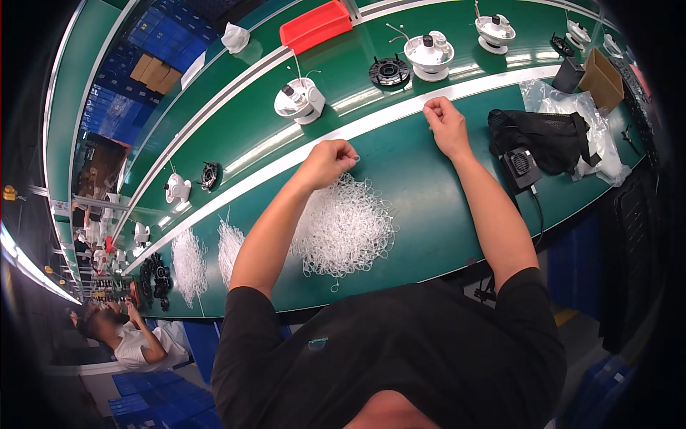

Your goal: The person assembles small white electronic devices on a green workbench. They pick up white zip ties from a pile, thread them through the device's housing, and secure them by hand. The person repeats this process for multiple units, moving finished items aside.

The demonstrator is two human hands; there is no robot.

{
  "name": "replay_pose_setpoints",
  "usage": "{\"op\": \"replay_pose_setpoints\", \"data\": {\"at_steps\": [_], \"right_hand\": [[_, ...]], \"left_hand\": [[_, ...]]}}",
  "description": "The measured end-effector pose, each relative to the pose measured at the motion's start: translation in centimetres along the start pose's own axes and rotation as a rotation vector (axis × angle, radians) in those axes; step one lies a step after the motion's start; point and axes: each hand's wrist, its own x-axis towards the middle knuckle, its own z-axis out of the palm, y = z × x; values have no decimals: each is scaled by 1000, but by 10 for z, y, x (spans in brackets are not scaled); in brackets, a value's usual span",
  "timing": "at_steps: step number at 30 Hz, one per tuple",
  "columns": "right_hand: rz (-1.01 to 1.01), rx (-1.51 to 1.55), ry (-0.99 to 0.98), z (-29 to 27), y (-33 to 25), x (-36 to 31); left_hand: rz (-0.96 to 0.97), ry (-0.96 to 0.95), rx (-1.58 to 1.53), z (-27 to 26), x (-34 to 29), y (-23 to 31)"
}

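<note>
My left hand is closed in a pinch just above the far edge of a large heap of small white loops, thin like cord or elastic. A tiny greyish bit shows at its fingertips, too small to name. To the right, my right hand is also closed, thumb against fingers, over the table near the white rail. Whatever it may hold cannot be made out. Beyond the rail, on the green conveyor, stand a white round camera-like unit and another unit beside a black ring-shaped part.
Smaller white heaps lie to the left. A black mesh bag, a black fan-like device with a cable, clear plastic and a cardboard box sit at right. A red tray stands at the back. Another person sits far left.
</note>
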Motion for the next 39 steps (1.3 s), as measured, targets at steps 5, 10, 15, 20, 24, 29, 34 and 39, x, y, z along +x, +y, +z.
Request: {"op": "replay_pose_setpoints", "data": {"at_steps": [5, 10, 15, 20, 24, 29, 34, 39], "right_hand": [[-7, 13, -8, 0, 2, 1], [-14, -7, -38, 0, 0, 1], [-23, -15, -38, -1, 2, 0], [-40, -63, -30, 1, -7, -3], [-43, -111, -23, 1, -3, -4], [-28, -258, -135, -1, -13, 4], [146, 2, -270, 4, -30, 8], [76, 198, -249, 24, -37, 10]], "left_hand": [[-17, 69, -278, -15, -3, -3], [-10, 157, -649, -27, -2, -13], [-4, 422, -982, -41, 13, -34], [-242, 787, -1105, -65, 56, -88], [-281, 727, -1059, -63, 95, -79], [-289, 722, -1062, -57, 114, -68], [-201, 596, -939, -36, 84, -15], [-153, 315, -758, 1, 44, 17]]}}
